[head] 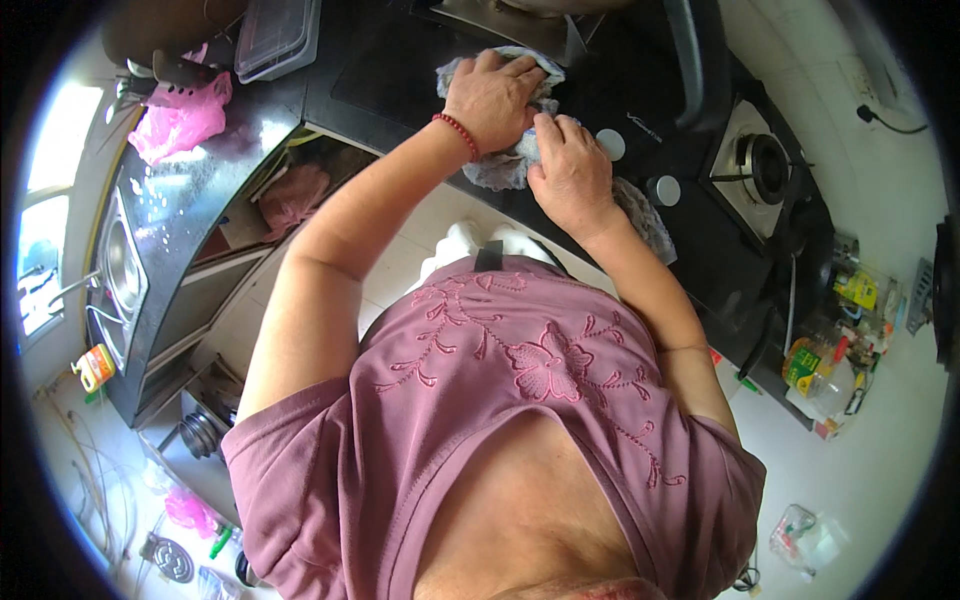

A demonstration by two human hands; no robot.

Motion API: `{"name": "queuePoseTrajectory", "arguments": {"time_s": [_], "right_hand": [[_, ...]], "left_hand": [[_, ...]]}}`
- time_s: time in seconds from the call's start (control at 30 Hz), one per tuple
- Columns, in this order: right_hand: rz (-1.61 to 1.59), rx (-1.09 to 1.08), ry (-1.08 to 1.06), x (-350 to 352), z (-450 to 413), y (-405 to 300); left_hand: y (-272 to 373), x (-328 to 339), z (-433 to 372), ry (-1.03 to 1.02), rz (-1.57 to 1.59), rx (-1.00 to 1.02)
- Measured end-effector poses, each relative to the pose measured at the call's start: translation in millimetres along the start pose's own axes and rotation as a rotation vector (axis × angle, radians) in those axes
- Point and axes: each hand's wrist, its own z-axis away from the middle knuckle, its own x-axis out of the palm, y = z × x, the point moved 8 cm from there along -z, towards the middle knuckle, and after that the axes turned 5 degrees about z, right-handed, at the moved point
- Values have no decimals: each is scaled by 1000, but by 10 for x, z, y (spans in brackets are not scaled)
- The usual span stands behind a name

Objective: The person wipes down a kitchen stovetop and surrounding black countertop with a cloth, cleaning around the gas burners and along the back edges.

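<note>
My left hand [495, 101], with a red bead bracelet at the wrist, presses a damp-looking grey-white cloth [499, 171] against the black glass top of a gas cooktop [390, 94]. Its fingers are spread over the cloth's far part. Close beside it, my right hand [574, 176] has its curled fingers on the cloth's right side. Two round silvery control knobs, the nearer-to-hand knob [611, 145] and the other knob [664, 190], stand right of my right hand. Another cloth [646, 221] lies at the cooktop's front edge, partly behind my right wrist.
A gas burner [765, 169] sits at right; a pot [562, 6] stands at the far edge. A dark curved bar [690, 67] juts over the cooktop. At left are a clear plastic box [277, 37], a pink bag [184, 124], an open cabinet [247, 217] and a sink [124, 255]. Bottles [814, 367] stand right.
</note>
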Motion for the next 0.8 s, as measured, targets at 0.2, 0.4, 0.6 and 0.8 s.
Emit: {"name": "queuePoseTrajectory", "arguments": {"time_s": [0.2, 0.4, 0.6, 0.8], "right_hand": [[-148, 13, 51, -121, 319, 86], [-116, -30, 38, -32, 52, -9], [-102, -58, 172, 235, -491, -128], [46, -37, 109, 211, -260, -269]], "left_hand": [[225, 103, -17, -44, 35, 100], [-56, 86, -39, 123, -35, 105], [-1075, -265, 58, 81, -25, -526], [-1295, -255, 142, 173, -77, -402]]}}
